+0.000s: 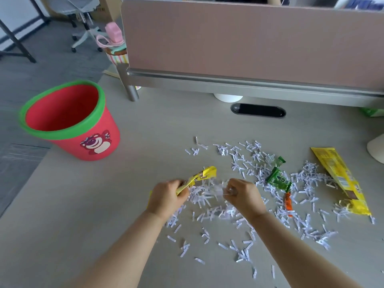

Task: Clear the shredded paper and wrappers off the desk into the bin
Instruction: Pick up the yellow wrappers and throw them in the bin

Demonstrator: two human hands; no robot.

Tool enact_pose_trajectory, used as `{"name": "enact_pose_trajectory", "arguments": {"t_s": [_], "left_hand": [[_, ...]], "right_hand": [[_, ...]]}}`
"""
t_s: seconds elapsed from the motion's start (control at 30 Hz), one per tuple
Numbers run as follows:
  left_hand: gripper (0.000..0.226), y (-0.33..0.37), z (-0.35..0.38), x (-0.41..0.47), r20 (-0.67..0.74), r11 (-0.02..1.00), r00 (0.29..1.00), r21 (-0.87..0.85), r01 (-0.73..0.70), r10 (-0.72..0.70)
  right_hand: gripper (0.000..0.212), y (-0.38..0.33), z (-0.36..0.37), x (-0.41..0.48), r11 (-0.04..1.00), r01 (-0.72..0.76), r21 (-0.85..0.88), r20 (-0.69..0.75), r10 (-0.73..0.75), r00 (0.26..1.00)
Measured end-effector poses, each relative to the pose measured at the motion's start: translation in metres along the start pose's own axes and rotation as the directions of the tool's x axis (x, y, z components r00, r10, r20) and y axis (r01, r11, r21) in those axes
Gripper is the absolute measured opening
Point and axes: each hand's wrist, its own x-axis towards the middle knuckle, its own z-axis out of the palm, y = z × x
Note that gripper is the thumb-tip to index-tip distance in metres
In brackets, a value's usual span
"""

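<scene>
White shredded paper (259, 175) lies scattered over the middle and right of the desk (145, 142). My left hand (166, 197) is closed around a small yellow wrapper (201, 176) that sticks up and to the right. Just right of it, my right hand (242, 196) pinches a clump of shreds above the pile. A green wrapper (277, 178) and a small orange wrapper (288, 202) lie among the shreds. Farther right a long yellow wrapper (340, 179) rests flat. The red bin (68, 119), green-rimmed with a bear picture, stands on the desk at the left, its mouth showing nothing inside.
A pink partition (249, 42) on a metal rail closes off the desk's far side. A black cable slot (258, 110) sits in front of it. A pink bottle in a striped cup (114, 44) stands past the partition's left end. The desk's left edge drops to grey floor.
</scene>
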Motion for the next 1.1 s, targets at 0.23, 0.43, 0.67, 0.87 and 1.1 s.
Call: {"name": "enact_pose_trajectory", "arguments": {"t_s": [0.23, 0.43, 0.67, 0.87, 1.1], "left_hand": [[0.025, 0.010, -0.074, 0.027, -0.184, 0.988, 0.982, -0.157, 0.005, -0.035], [0.023, -0.004, -0.158, 0.055, -0.355, 0.976, 0.934, -0.213, -0.053, -0.027], [0.016, -0.065, -0.259, 0.120, -0.624, 0.997, 0.778, -0.072, 0.036, -0.073], [0.014, -0.120, -0.265, 0.147, -0.453, 0.996, 0.889, 0.019, 0.082, -0.064], [0.040, -0.174, -0.231, 0.153, 0.263, 0.947, 0.926, 0.247, 0.206, -0.270]], "right_hand": [[0.027, -0.082, -0.041, 0.045, 0.983, 0.141, 0.115, -0.183, -0.119, 0.976], [0.028, -0.162, -0.050, 0.088, 0.952, 0.274, 0.136, -0.264, -0.232, 0.936], [0.036, -0.262, -0.021, 0.143, 0.902, 0.378, 0.207, -0.307, -0.306, 0.901], [0.024, -0.298, 0.003, 0.170, 0.881, 0.418, 0.221, -0.344, -0.330, 0.879], [0.038, -0.303, 0.022, 0.188, 0.904, 0.370, 0.215, -0.340, -0.286, 0.896]]}}
